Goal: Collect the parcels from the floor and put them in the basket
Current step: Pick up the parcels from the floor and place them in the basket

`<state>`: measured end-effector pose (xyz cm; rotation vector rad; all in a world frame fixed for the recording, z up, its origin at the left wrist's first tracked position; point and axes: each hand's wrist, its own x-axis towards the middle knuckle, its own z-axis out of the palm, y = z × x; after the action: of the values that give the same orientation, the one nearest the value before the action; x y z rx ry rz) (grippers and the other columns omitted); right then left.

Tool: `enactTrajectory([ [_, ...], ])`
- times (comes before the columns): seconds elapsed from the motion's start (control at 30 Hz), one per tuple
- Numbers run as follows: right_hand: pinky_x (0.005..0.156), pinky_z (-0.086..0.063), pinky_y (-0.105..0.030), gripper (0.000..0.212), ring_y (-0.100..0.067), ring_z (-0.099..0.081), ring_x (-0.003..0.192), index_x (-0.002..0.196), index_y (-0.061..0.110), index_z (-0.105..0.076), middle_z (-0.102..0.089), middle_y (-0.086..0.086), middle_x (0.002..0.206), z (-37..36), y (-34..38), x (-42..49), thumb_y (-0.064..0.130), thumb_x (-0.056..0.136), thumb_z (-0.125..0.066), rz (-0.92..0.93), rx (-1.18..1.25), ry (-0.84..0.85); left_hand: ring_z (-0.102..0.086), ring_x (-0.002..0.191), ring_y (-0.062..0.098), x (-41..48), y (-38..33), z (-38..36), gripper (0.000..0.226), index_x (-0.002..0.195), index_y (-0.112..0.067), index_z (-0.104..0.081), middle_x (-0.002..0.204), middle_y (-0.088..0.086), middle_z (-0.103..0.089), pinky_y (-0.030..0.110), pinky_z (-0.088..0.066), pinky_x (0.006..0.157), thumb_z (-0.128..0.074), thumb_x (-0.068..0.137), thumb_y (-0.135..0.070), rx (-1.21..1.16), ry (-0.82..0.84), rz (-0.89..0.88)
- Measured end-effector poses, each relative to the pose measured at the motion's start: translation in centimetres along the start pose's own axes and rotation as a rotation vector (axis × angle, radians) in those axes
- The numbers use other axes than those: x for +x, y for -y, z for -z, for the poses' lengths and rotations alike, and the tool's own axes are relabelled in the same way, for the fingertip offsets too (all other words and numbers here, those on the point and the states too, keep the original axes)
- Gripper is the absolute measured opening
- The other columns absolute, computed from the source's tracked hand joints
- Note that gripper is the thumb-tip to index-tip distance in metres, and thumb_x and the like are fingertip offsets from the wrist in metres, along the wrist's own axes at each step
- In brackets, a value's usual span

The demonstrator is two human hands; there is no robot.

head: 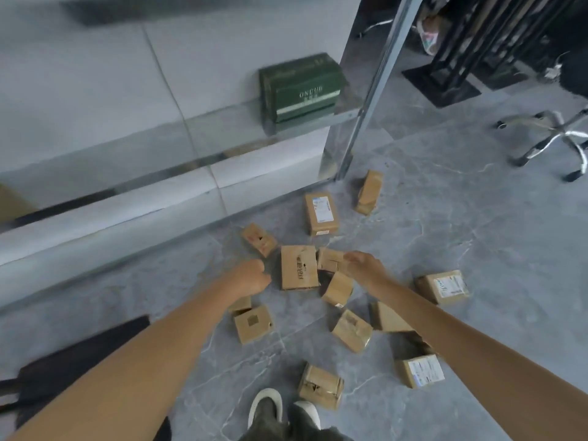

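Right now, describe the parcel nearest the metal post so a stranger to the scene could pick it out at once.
Follow the metal post down to where it meets the floor. Just right of its foot stands a brown parcel, the farthest one away. Unlike the flat labelled parcel to its left, it is tipped up on edge and shows no white label.

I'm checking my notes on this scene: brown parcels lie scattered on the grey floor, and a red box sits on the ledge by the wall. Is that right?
Not quite. The head view shows that the box on the ledge is green, not red. The brown parcels do lie scattered on the grey floor.
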<state>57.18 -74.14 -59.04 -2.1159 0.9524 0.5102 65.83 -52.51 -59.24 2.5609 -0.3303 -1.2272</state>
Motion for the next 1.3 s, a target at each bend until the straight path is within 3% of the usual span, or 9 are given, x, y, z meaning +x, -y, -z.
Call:
enactTrajectory([
  [0.07,0.067,-0.044,-0.006,0.03,-0.027,-0.057,0.098,0.117,0.001,-0.06,-0.056,-0.011,0.101,-5.5,-3.5,7.1,0.01,0.098,-0.038,-0.044,0.076,0.011,-0.049,0.12,0.029,7.0,1.9,-5.1,0.04,0.127,-0.001,-0.048,0.131,0.017,-0.052,0.031,-0.038,0.087,-0.043,0.096,-0.026,-0.042,0.011,0.014],
  [0.13,0.088,-0.049,-0.028,0.024,-0.031,-0.057,0.102,0.101,0.005,-0.063,-0.06,-0.015,0.104,-11.1,-7.0,13.9,0.004,0.096,-0.039,-0.087,0.148,0.015,-0.049,0.119,0.025,13.8,3.5,-10.2,0.045,0.134,-0.001,-0.041,0.126,0.013,-0.054,0.024,-0.034,0.078,-0.046,0.096,-0.023,-0.142,0.041,0.008],
  [0.23,0.078,-0.05,-0.039,0.031,-0.034,-0.061,0.098,0.108,0.009,-0.062,-0.063,-0.013,0.096,-18.8,-11.8,22.7,0.0,0.091,-0.038,-0.07,0.138,0.07,-0.05,0.094,0.018,23.6,5.9,-17.3,0.054,0.137,0.004,-0.035,0.092,0.002,-0.051,0.028,-0.044,0.077,-0.056,0.091,-0.015,-0.217,0.067,-0.008],
  [0.4,0.087,-0.05,-0.038,0.054,-0.032,-0.057,0.11,0.144,0.008,-0.029,-0.055,-0.016,0.129,-27.7,-16.5,33.6,0.027,0.096,-0.043,-0.128,0.174,0.073,-0.042,0.122,0.022,36.4,8.6,-25.5,0.092,0.147,-0.007,-0.011,0.146,0.018,-0.033,0.034,-0.033,0.104,-0.072,0.08,-0.019,-0.319,-0.022,-0.016],
  [0.63,0.082,-0.052,-0.04,0.046,-0.026,-0.06,0.104,0.131,0.011,-0.048,-0.061,-0.007,0.118,-28.5,-19.3,32.3,0.028,0.09,-0.061,0.059,0.348,-0.047,-0.055,0.097,0.023,36.7,9.1,-30.2,0.05,0.098,-0.009,-0.027,0.104,0.008,-0.051,0.027,-0.042,0.069,-0.073,0.079,-0.013,-0.68,-0.33,-0.062],
  [0.83,0.083,-0.052,-0.025,0.023,-0.024,-0.062,0.098,0.111,0.021,-0.062,-0.06,-0.013,0.115,-18.2,-11.9,20.1,0.031,0.091,-0.058,0.175,0.448,-0.122,-0.053,0.08,0.006,23.2,4.1,-20.2,0.042,0.109,-0.013,-0.037,0.097,-0.005,-0.052,0.011,-0.039,0.057,-0.06,0.087,-0.039,-0.882,-0.456,-0.107],
  [0.93,0.094,-0.05,-0.034,0.049,-0.021,-0.06,0.107,0.138,0.013,-0.045,-0.062,-0.01,0.118,-10.0,-5.5,11.8,0.008,0.091,-0.057,0.331,0.615,-0.09,-0.056,0.084,0.009,14.6,-1.0,-11.5,0.039,0.116,-0.012,-0.044,0.095,-0.006,-0.055,0.017,-0.041,0.066,-0.052,0.092,-0.042,-0.976,-0.53,-0.132],
  [1.07,0.085,-0.046,-0.007,0.086,0.008,-0.054,0.107,0.151,0.02,-0.01,-0.052,0.014,0.121,4.1,4.0,-0.6,-0.007,0.085,-0.059,0.542,0.547,-0.012,-0.057,0.083,0.006,1.0,-8.5,2.4,0.033,0.116,-0.014,-0.052,0.1,-0.003,-0.061,0.009,-0.045,0.066,-0.039,0.098,-0.039,-1.087,-0.648,-0.228],
  [1.3,0.097,-0.043,-0.027,0.049,-0.002,-0.055,0.103,0.128,0.019,-0.046,-0.059,0.011,0.113,28.0,20.1,-20.7,0.012,0.085,-0.067,0.785,0.474,-0.282,-0.058,0.074,-0.021,-23.9,-18.8,25.0,0.043,0.111,-0.026,-0.064,0.094,-0.017,-0.066,-0.004,-0.038,0.054,-0.03,0.097,-0.048,-1.009,-0.573,-0.619],
])
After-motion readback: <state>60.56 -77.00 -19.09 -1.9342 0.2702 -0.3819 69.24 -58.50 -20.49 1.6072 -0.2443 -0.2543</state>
